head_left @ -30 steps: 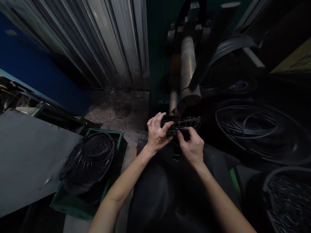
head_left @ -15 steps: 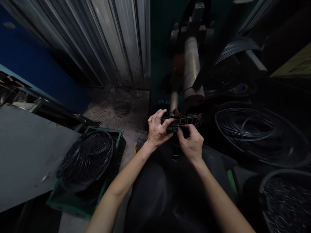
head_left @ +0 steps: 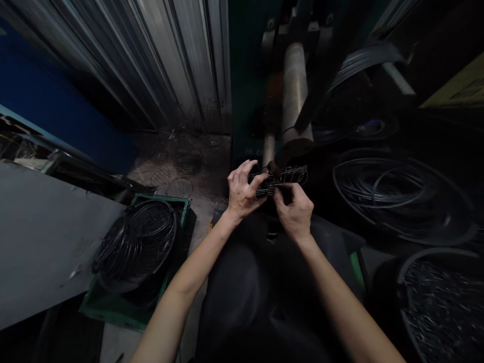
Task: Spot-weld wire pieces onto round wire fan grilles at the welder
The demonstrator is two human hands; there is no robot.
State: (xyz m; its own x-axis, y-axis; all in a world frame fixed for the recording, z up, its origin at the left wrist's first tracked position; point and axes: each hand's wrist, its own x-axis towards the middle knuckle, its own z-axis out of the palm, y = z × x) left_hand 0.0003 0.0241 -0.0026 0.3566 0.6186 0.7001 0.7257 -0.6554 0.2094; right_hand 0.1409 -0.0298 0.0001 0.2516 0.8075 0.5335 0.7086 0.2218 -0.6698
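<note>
Both hands hold a small black wire frame point(head_left: 287, 177), a flat grid of thin rods, just under the tip of a metal machine cylinder point(head_left: 294, 96). My left hand point(head_left: 242, 194) grips the frame's left end, fingers curled over its top. My right hand point(head_left: 294, 210) pinches its lower edge near the middle with thumb and forefinger. The frame's right end sticks out free past my right hand. Below the hands sits a dark rounded machine cover point(head_left: 245, 282).
A green crate point(head_left: 113, 307) of black wire rings point(head_left: 138, 242) stands at lower left beside a grey table point(head_left: 41, 237). Large wire coils point(head_left: 397, 191) lie at right. A round bin of short wire pieces point(head_left: 442, 302) is at lower right. Corrugated metal wall point(head_left: 162, 60) behind.
The hands and the wire frame have shifted slightly up and closer to the cylinder tip. The grip of both hands is the same.
</note>
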